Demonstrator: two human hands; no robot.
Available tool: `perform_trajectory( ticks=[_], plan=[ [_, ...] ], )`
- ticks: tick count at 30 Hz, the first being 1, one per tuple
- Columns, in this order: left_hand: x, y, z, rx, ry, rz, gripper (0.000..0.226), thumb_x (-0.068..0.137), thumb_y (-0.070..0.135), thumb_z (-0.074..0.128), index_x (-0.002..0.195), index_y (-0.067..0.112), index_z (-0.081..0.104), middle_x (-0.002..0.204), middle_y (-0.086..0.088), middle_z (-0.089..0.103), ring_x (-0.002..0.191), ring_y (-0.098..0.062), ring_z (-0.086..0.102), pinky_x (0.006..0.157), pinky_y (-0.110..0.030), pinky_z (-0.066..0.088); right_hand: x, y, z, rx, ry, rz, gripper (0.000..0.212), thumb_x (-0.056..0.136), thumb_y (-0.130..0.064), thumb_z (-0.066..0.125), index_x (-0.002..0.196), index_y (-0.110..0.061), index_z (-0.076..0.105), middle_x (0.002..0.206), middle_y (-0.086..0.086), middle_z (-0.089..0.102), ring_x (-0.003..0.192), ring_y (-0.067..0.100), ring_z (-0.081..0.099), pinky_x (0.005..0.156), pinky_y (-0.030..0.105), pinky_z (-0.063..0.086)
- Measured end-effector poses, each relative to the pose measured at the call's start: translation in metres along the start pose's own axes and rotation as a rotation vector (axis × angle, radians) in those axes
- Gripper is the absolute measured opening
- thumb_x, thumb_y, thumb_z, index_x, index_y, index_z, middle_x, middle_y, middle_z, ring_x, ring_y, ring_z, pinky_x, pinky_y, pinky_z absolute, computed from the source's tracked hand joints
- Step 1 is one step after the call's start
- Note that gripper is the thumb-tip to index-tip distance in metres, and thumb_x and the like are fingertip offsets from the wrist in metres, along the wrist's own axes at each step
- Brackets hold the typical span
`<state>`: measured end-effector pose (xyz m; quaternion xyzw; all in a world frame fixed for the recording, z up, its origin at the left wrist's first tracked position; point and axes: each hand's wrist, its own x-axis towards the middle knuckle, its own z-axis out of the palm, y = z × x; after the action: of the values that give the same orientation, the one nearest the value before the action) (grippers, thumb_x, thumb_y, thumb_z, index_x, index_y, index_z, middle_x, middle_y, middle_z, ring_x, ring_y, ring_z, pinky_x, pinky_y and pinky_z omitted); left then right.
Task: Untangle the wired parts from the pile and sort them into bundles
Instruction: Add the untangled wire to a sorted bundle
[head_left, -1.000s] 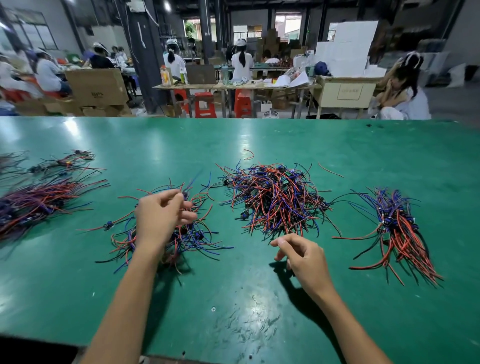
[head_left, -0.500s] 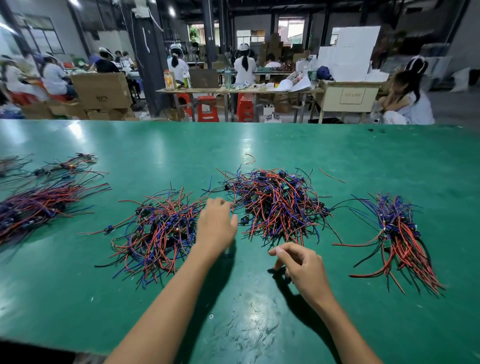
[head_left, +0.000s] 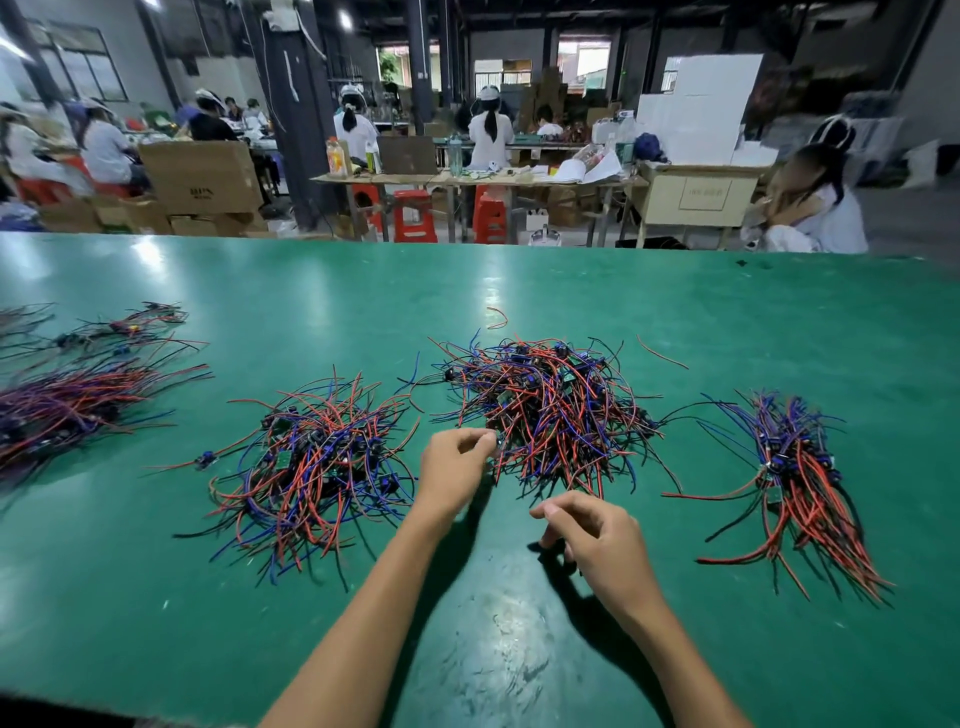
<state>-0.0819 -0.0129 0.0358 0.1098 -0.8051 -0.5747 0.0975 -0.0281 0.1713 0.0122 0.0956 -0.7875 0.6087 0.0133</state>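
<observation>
The tangled pile (head_left: 545, 415) of red, blue and black wired parts lies at the middle of the green bench (head_left: 675, 312), within easy reach of both arms, which is judged to be why it serves as the working heap. At its near left edge the left hand (head_left: 454, 462) is pressed against the wires, thumb and forefinger pinched together; the grip is narrow, and it seems to be closed on a small part at the pile's rim, though what exactly is pinched cannot be told. The right hand (head_left: 597, 540) is held just in front of the pile, above the bench, fingers curled and loosely parted, with nothing seen in its grip; it is probably kept there to steady or take over a freed part.

A looser heap (head_left: 311, 467) is spread to the left, and a combed-out bundle (head_left: 800, 478) is laid to the right with its wires running one way, evidently as sorted output. Further bundles (head_left: 67, 405) are set at the far left, well apart.
</observation>
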Motion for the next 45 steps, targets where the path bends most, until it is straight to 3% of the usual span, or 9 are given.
perform_trajectory(
  ticks=[5, 14, 18, 21, 25, 32, 36, 40, 45],
  plan=[
    [-0.011, 0.023, -0.035, -0.289, -0.213, -0.282, 0.017, 0.097, 0.017, 0.062, 0.098, 0.009, 0.076, 0.080, -0.001, 0.077, 0.062, -0.007, 0.059, 0.064, -0.020, 0.052, -0.001, 0.000, 0.000, -0.007, -0.006, 0.003, 0.017, 0.097, -0.021, 0.066, 0.085, -0.023, 0.079, 0.069, 0.001, 0.073, 0.059, 0.002, 0.061, 0.061, 0.018, 0.044],
    [-0.005, 0.052, -0.122, -0.078, 0.047, 0.004, 0.018, 0.099, 0.020, 0.060, 0.101, 0.023, 0.077, 0.080, 0.008, 0.077, 0.060, 0.000, 0.062, 0.061, -0.020, 0.047, 0.000, 0.002, 0.000, -0.044, -0.015, 0.024, 0.018, 0.096, -0.023, 0.066, 0.085, -0.029, 0.078, 0.072, 0.000, 0.074, 0.067, 0.009, 0.068, 0.062, 0.026, 0.050],
    [0.001, 0.035, -0.133, 0.390, 0.287, 0.025, 0.018, 0.095, 0.023, 0.062, 0.107, 0.019, 0.075, 0.101, -0.006, 0.075, 0.098, -0.024, 0.067, 0.092, -0.038, 0.053, 0.000, 0.001, 0.001, -0.069, -0.014, 0.029, 0.017, 0.096, -0.024, 0.066, 0.084, -0.030, 0.078, 0.072, -0.002, 0.074, 0.071, 0.017, 0.070, 0.067, 0.040, 0.056],
    [-0.002, 0.018, -0.123, 0.939, 0.190, -0.100, 0.035, 0.096, 0.034, 0.059, 0.118, 0.009, 0.069, 0.126, -0.020, 0.059, 0.126, -0.037, 0.044, 0.101, -0.044, 0.045, -0.001, 0.000, 0.002, -0.076, -0.017, 0.032, 0.017, 0.095, -0.022, 0.066, 0.084, -0.029, 0.078, 0.071, -0.001, 0.074, 0.072, 0.021, 0.070, 0.068, 0.044, 0.057],
    [-0.002, 0.016, -0.098, 1.161, 0.270, -0.061, 0.052, 0.093, 0.047, 0.061, 0.126, 0.007, 0.055, 0.133, -0.019, 0.044, 0.128, -0.034, 0.034, 0.103, -0.043, 0.038, 0.000, 0.001, 0.002, -0.094, -0.022, 0.032, 0.017, 0.096, -0.021, 0.066, 0.085, -0.029, 0.078, 0.071, -0.001, 0.074, 0.071, 0.018, 0.070, 0.067, 0.041, 0.057],
    [0.053, 0.021, -0.043, 1.074, 0.000, 0.308, 0.037, 0.101, 0.028, 0.046, 0.132, 0.011, 0.057, 0.134, -0.011, 0.056, 0.127, -0.028, 0.044, 0.104, -0.042, 0.038, 0.001, 0.005, 0.002, -0.119, -0.028, 0.032, 0.017, 0.095, -0.023, 0.067, 0.085, -0.030, 0.078, 0.070, -0.003, 0.074, 0.069, 0.009, 0.069, 0.065, 0.031, 0.055],
    [0.074, 0.003, -0.024, 0.959, -0.142, 0.212, 0.033, 0.100, 0.026, 0.053, 0.129, 0.009, 0.057, 0.129, -0.012, 0.062, 0.119, -0.029, 0.056, 0.104, -0.043, 0.044, 0.004, 0.006, 0.002, -0.081, -0.015, 0.040, 0.017, 0.096, -0.024, 0.067, 0.084, -0.030, 0.078, 0.069, -0.001, 0.073, 0.065, 0.009, 0.068, 0.060, 0.029, 0.051],
    [0.071, -0.016, -0.013, 0.676, 0.070, 0.164, 0.016, 0.096, 0.017, 0.064, 0.112, 0.016, 0.065, 0.107, -0.003, 0.070, 0.105, -0.025, 0.062, 0.096, -0.040, 0.048, 0.004, 0.007, 0.001, -0.047, 0.004, 0.040, 0.017, 0.096, -0.023, 0.067, 0.084, -0.030, 0.078, 0.069, -0.001, 0.073, 0.066, 0.009, 0.067, 0.061, 0.022, 0.047],
    [0.054, -0.012, -0.007, 0.138, 0.112, -0.064, 0.037, 0.085, 0.007, 0.075, 0.119, 0.012, 0.062, 0.084, 0.000, 0.073, 0.084, -0.017, 0.070, 0.086, -0.037, 0.057, 0.007, 0.005, 0.002, -0.063, -0.001, 0.040, 0.016, 0.096, -0.025, 0.067, 0.084, -0.029, 0.078, 0.069, -0.001, 0.073, 0.067, 0.016, 0.068, 0.063, 0.034, 0.051]
  ],
)
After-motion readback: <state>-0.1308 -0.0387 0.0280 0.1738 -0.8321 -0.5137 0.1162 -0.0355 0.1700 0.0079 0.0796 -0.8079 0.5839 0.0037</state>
